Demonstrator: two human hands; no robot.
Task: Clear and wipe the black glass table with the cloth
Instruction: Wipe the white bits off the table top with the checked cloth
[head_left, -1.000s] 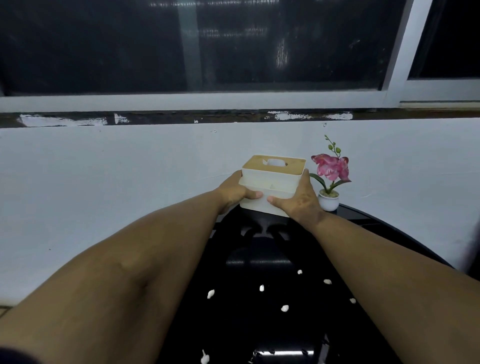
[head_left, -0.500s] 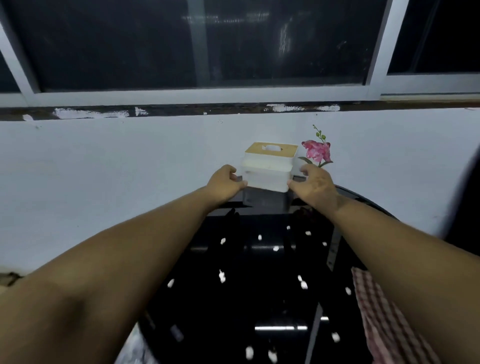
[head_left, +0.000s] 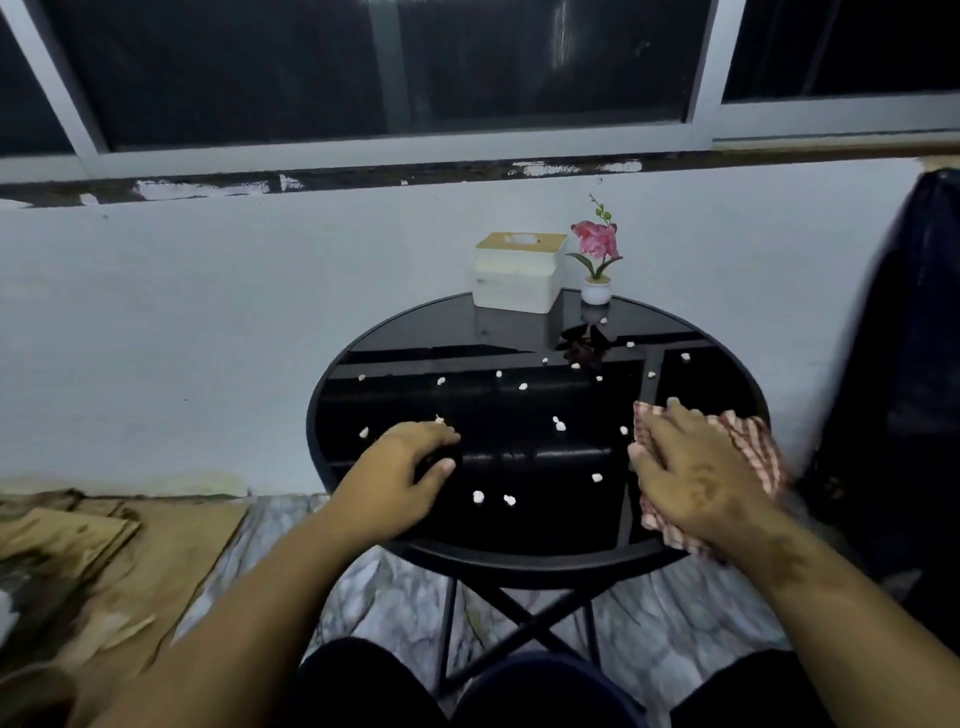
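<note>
The round black glass table (head_left: 519, 564) stands in front of me, strewn with several small white crumbs (head_left: 478, 497). A red-and-white checked cloth (head_left: 753, 441) lies at its right edge. My right hand (head_left: 691, 478) presses down on the cloth, fingers reaching over its left end. On the glass at the left rests my left hand (head_left: 405, 467), fingers curled under, with nothing visible in it. A white tissue box (head_left: 517, 275) with a wooden lid stands at the far edge. Beside it on the right is a small white pot with a pink flower (head_left: 596, 260).
A white wall runs close behind the table under a dark window. A tall dark object (head_left: 904, 364) stands right of the table. Brown cardboard (head_left: 104, 545) lies on the marble-pattern floor at the left. My knees are under the table's near edge.
Both hands let go of the tissue box, which now stands at the far edge. The hands drew back toward me, the right onto the cloth, the left onto the glass.
</note>
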